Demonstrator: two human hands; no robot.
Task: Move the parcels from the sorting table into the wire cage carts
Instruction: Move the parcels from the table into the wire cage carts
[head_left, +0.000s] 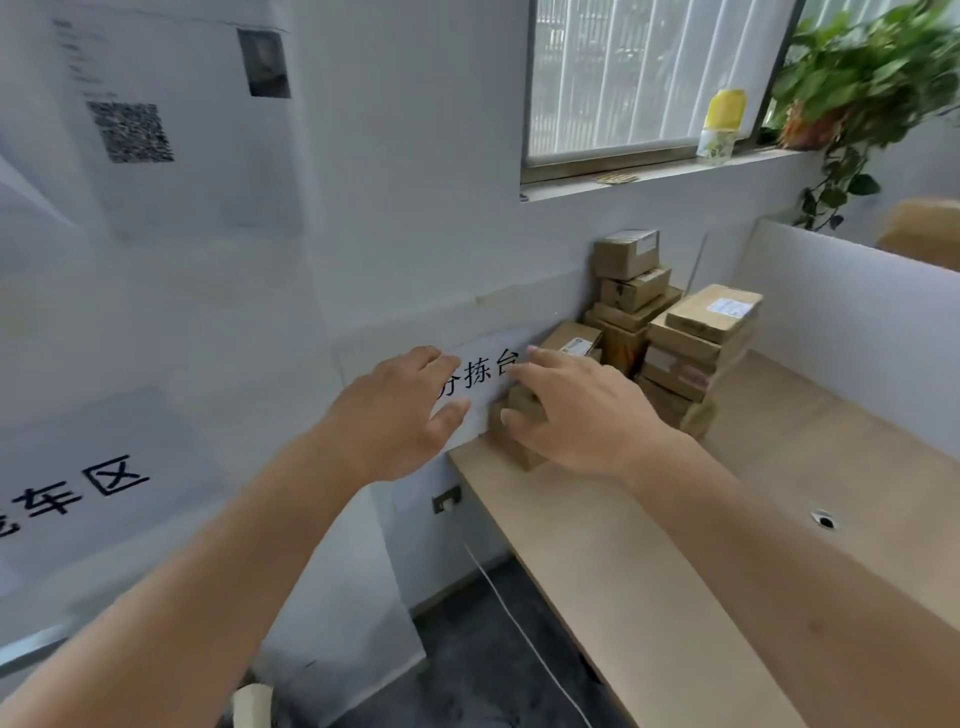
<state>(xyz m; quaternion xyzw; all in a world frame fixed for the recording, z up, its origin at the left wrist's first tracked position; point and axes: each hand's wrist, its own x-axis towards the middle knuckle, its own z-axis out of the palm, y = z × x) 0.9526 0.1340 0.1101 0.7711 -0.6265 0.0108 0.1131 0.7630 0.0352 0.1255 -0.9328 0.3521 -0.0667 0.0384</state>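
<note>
R hand (582, 410) curled on small brown cardboard parcel (522, 449) at near corner of pale wood sorting table (649, 561), by wall. L hand (400, 410) open, fingers apart, just beside, holding nothing. Could knock tall brown box stacks (675, 338) close behind if pulled too fast.

Both forearms bare, no sleeves or gloves.
</note>
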